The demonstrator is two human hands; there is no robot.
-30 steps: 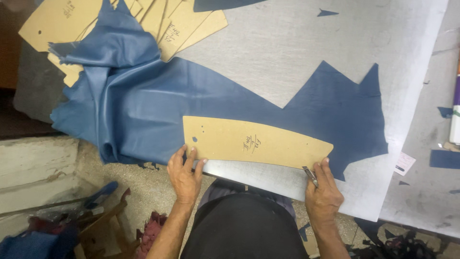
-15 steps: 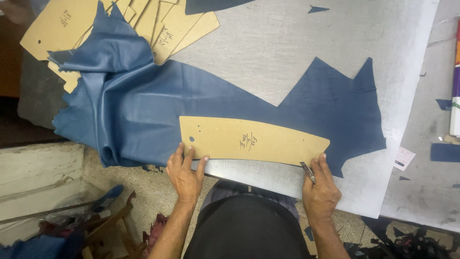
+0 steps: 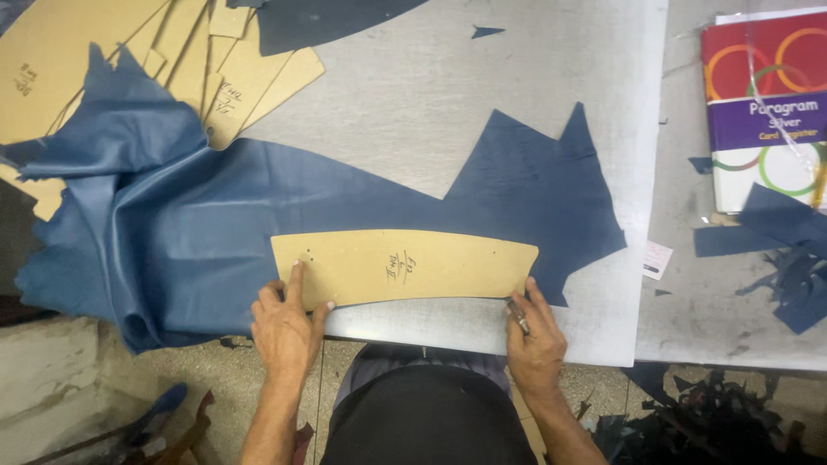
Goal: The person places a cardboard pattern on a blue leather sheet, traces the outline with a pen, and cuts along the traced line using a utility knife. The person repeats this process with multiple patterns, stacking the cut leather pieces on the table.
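A long, slightly curved cardboard pattern (image 3: 405,267) lies flat on a sheet of blue leather (image 3: 258,215), near the table's six-o'clock edge. The left hand (image 3: 284,331) rests at the pattern's eight-o'clock corner, fingers spread, forefinger pressed onto the card. The right hand (image 3: 536,340) sits at the pattern's four-o'clock end, its fingers closed around a thin metal tool (image 3: 518,317) whose tip meets the card's edge.

The work surface is a pale grey cutting sheet (image 3: 482,112), scratched all over. The leather spreads across it from nine o'clock, where it bunches and hangs over the edge, to a jagged cut outline at three o'clock. At eleven o'clock lies a fan of more cardboard patterns (image 3: 198,60). At two o'clock, on a second grey table (image 3: 715,301), a colourful packet (image 3: 762,103) lies beside dark blue offcuts (image 3: 775,250). Below the table edge shows a speckled floor (image 3: 172,387) with scraps (image 3: 706,413) at five o'clock.
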